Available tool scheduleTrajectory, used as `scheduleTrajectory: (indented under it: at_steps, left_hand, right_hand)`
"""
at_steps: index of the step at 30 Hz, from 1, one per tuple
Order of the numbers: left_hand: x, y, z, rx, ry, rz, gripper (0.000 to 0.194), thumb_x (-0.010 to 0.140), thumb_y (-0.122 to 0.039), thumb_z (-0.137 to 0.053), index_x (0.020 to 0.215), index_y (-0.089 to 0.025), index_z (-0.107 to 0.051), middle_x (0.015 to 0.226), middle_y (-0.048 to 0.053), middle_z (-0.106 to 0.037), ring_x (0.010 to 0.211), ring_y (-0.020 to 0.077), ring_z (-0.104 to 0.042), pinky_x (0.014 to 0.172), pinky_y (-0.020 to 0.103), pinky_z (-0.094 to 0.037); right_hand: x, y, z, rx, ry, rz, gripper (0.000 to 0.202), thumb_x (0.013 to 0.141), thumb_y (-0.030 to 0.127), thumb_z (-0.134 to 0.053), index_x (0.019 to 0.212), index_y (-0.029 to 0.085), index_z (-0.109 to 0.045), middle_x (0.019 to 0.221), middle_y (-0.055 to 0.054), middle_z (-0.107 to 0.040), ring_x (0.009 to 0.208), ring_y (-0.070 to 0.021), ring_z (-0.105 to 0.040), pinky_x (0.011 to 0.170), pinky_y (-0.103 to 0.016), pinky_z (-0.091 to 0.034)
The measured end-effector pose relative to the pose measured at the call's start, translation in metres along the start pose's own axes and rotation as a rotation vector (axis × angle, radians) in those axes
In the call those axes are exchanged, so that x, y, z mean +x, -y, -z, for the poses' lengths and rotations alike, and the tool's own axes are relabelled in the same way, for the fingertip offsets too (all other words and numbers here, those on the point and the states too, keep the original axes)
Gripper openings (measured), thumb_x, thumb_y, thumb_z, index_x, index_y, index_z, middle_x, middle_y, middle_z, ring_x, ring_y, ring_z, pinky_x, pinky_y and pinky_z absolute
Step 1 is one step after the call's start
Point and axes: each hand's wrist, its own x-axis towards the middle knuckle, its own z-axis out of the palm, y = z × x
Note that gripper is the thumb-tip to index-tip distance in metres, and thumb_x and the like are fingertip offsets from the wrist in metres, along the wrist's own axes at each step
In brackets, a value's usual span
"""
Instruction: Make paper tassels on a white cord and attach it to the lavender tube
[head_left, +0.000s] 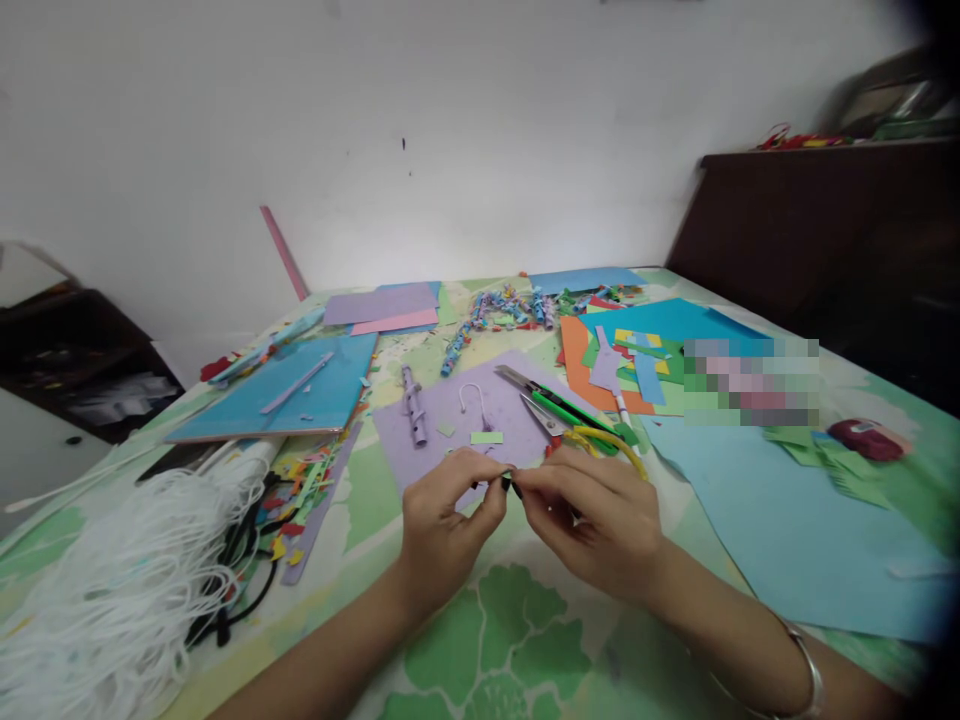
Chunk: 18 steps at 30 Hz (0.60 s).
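My left hand and my right hand meet at the fingertips above the near edge of a purple sheet. Between them they pinch a tiny green paper piece, mostly hidden by the fingers. Just beyond lies a flat green paper strip, with a white cord curled behind it. Scissors with red and yellow handles and a green box cutter rest close to my right hand. A rolled purple paper tube with small cut flaps lies on the sheet's left side.
A bundle of white string covers the near left, beside paper scraps. Behind it is a blue folder. Several decorated paper rolls lie at the back. Coloured sheets and a light blue sheet spread across the right.
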Motion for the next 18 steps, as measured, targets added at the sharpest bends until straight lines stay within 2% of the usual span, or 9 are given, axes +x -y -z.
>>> scheduleTrajectory:
  at_steps: [3, 6, 8, 10, 13, 15, 18]
  left_hand:
    - [-0.001, 0.000, -0.001, -0.013, -0.019, 0.013, 0.014, 0.082, -0.007, -0.057, 0.081, -0.017, -0.066, 0.074, 0.003, -0.068, 0.069, 0.0143, -0.063, 0.065, 0.027, -0.051]
    - [-0.001, 0.001, 0.000, -0.039, 0.003, 0.027, 0.014, 0.084, -0.008, -0.056, 0.085, -0.018, -0.066, 0.078, 0.004, -0.069, 0.073, 0.0154, -0.064, 0.068, 0.028, -0.051]
    - [-0.002, 0.003, 0.001, -0.054, 0.028, 0.024, 0.015, 0.084, -0.007, -0.056, 0.086, -0.018, -0.066, 0.080, 0.005, -0.070, 0.075, 0.0154, -0.064, 0.069, 0.028, -0.051]
    - [-0.002, 0.005, 0.001, -0.076, 0.058, 0.009, 0.015, 0.085, -0.007, -0.056, 0.087, -0.017, -0.067, 0.079, 0.005, -0.069, 0.075, 0.0150, -0.063, 0.069, 0.027, -0.050]
    - [0.000, 0.006, 0.000, -0.111, 0.104, -0.009, 0.015, 0.085, -0.006, -0.057, 0.088, -0.016, -0.066, 0.078, 0.005, -0.068, 0.074, 0.0146, -0.062, 0.068, 0.027, -0.049]
    - [0.001, 0.006, 0.000, -0.124, 0.135, -0.026, 0.015, 0.085, -0.005, -0.056, 0.088, -0.016, -0.067, 0.078, 0.005, -0.068, 0.074, 0.0147, -0.062, 0.070, 0.027, -0.049]
    - [0.003, 0.005, 0.001, -0.116, 0.176, -0.090, 0.016, 0.084, -0.004, -0.057, 0.088, -0.016, -0.067, 0.076, 0.005, -0.068, 0.073, 0.0151, -0.062, 0.070, 0.028, -0.050]
  right_hand:
    - [-0.002, 0.001, -0.002, -0.020, -0.036, 0.034, 0.018, 0.081, 0.005, -0.058, 0.092, 0.019, -0.060, 0.063, 0.001, -0.056, 0.056, -0.0109, -0.050, 0.049, -0.025, -0.035]
    - [0.001, 0.003, -0.002, 0.184, -0.037, -0.072, 0.016, 0.080, 0.004, -0.056, 0.086, 0.017, -0.062, 0.057, 0.003, -0.052, 0.050, -0.0091, -0.046, 0.046, -0.023, -0.034]
    - [0.006, 0.003, -0.001, 0.375, -0.024, -0.248, 0.012, 0.080, 0.008, -0.056, 0.078, 0.016, -0.064, 0.055, 0.003, -0.052, 0.046, -0.0078, -0.044, 0.043, -0.022, -0.033]
    - [0.010, 0.001, 0.001, 0.584, 0.017, -0.512, 0.009, 0.079, 0.016, -0.062, 0.069, 0.016, -0.063, 0.053, 0.003, -0.053, 0.041, -0.0064, -0.042, 0.038, -0.020, -0.031]
    - [0.015, -0.005, 0.001, 0.865, 0.094, -0.853, 0.020, 0.068, 0.027, -0.077, 0.064, 0.015, -0.060, 0.049, 0.006, -0.049, 0.037, -0.0041, -0.036, 0.034, -0.019, -0.025]
    - [0.016, -0.009, 0.001, 0.991, 0.125, -0.961, 0.026, 0.059, 0.026, -0.083, 0.064, 0.015, -0.060, 0.048, 0.008, -0.047, 0.038, -0.0031, -0.034, 0.035, -0.018, -0.023]
    - [0.015, -0.014, 0.001, 1.147, 0.197, -1.088, 0.028, 0.057, 0.024, -0.084, 0.065, 0.015, -0.059, 0.050, 0.008, -0.047, 0.041, -0.0026, -0.034, 0.038, -0.018, -0.021]
